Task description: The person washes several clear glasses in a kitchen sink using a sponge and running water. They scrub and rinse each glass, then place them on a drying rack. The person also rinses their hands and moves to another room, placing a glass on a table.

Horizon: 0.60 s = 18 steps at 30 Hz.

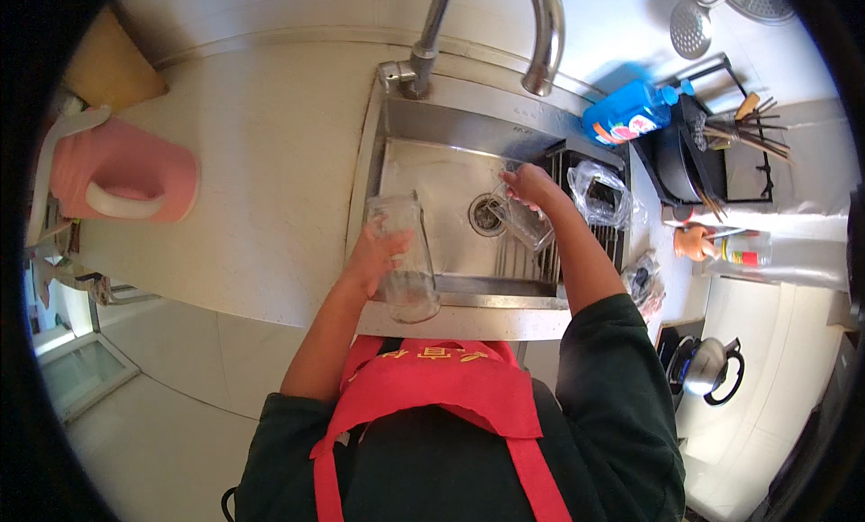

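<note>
My left hand (pixel 382 252) is closed around a tall clear glass pitcher or jar (pixel 415 279), tilted over the left front edge of the stainless steel sink (pixel 432 171). Over the right part of the basin, my right hand (pixel 530 184) holds a smaller clear glass vessel (pixel 530 226), tipped beside the drain (pixel 488 214). Its exact kind is hard to tell. The curved metal faucet (pixel 546 42) rises behind the basin, and no stream of water shows from its spout.
A dark rack (pixel 618 248) with a clear plastic bag (pixel 601 194) borders the sink's right side. Behind it stands a blue dish soap bottle (pixel 625 113). A pink plastic jug (pixel 135 171) is on the left counter. At far right sits a metal kettle (pixel 706 366).
</note>
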Each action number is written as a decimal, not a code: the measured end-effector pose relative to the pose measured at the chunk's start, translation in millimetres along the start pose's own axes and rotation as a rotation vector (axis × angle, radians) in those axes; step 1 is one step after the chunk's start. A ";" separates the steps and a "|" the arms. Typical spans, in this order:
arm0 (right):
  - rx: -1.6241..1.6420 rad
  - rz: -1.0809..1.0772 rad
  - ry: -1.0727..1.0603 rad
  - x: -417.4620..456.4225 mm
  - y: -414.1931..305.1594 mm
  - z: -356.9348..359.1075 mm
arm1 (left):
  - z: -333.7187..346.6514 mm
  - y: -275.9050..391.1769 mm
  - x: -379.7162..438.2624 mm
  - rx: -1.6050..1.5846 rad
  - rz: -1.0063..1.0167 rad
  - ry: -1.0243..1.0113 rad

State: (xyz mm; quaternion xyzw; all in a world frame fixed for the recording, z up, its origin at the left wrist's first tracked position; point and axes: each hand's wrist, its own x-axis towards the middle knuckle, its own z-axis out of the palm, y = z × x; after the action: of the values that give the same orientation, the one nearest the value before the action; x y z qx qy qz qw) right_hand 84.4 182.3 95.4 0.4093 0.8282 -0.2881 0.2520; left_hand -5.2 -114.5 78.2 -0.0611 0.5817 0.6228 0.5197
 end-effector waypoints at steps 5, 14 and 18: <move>-0.359 -0.050 -0.080 -20.9 -6.7 1.4 | 2.1 -20.6 41.3 -0.390 -0.417 -0.326; 1.026 -0.081 0.023 -42.2 19.8 29.4 | 30.3 -22.1 46.8 -0.309 -0.346 -0.270; 1.306 -0.242 0.125 -34.7 13.9 57.4 | 32.1 -13.8 47.1 0.053 -0.141 -0.378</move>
State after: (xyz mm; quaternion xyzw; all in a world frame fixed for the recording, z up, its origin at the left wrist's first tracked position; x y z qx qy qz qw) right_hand 124.9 131.5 73.7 0.3981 0.5366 -0.7325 -0.1304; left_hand 0.4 -65.1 47.1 0.0301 0.4842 0.5695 0.6635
